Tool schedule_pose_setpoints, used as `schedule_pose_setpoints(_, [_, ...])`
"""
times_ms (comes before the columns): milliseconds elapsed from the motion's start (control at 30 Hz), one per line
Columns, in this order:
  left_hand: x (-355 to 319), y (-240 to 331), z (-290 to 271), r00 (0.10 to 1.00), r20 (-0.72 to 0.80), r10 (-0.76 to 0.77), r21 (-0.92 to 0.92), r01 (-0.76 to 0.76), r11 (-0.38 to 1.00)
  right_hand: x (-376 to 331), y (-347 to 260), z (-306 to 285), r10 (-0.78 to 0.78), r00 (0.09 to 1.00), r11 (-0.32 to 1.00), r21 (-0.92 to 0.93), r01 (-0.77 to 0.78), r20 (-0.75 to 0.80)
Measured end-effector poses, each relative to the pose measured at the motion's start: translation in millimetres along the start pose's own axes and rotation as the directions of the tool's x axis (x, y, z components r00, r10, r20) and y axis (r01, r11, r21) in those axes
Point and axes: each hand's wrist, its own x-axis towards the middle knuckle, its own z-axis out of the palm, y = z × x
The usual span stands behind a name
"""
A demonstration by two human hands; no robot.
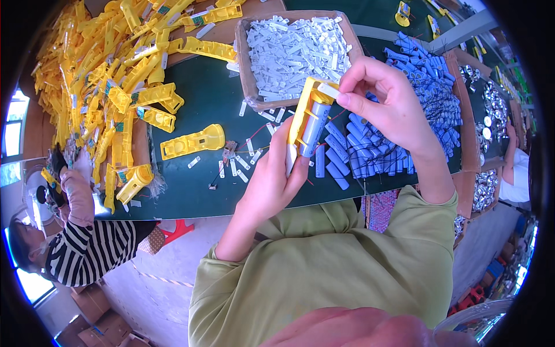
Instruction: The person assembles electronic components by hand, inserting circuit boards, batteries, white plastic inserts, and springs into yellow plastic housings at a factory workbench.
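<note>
My right hand (393,107) has thumb and forefinger pinched on a small, flat white strip (329,90), gripped near one end, seemingly so the other end stays free over the housing's wide head; whether it touches there, I can't tell. Below, my left hand (272,182) is clamped around the lower part of a long, bright yellow plastic housing (299,118), tilted upright off the table, its open side turned right, presumably to leave the inside within my right hand's reach. Inside sits a shiny blue cylindrical cell (315,130), lying along the shell's length. Just beyond my hands, a shallow brown cardboard box (260,105) brims with matching white strips (295,55), handy for picking, I'd judge. Over on the right, a heap of blue wired cylinders (425,98) lies close by my forearm. Left of me, a lone yellow shell (193,143) rests flat on the dark green tabletop (202,98), apart from the big yellow pile (115,69) further out; and past that, a co-worker in a striped top (95,254) sits at the table's left end.
</note>
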Motion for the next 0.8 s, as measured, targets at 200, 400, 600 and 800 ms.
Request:
schedule_pose_setpoints(200, [0,-6,2,1.0,0.005,-0.019,-0.012,0.019,1.0,5,24,20,-0.12,0.979,0.992,-0.058,0.112,-0.165])
schedule_pose_setpoints(400, [1,-4,2,0.977,0.12,-0.176,-0.189,0.197,0.962,15,57,21,-0.13,0.981,0.987,0.071,0.142,-0.143])
schedule_pose_setpoints(600, [18,-6,11,0.978,0.143,-0.151,-0.572,0.206,0.794,-6,43,12,-0.424,0.9,0.843,-0.409,0.351,-0.102])
schedule_pose_setpoints(800, [47,10,22,0.986,0.09,-0.14,-0.466,0.166,0.869,6,45,29,-0.079,0.987,0.951,0.286,0.117,-0.141])
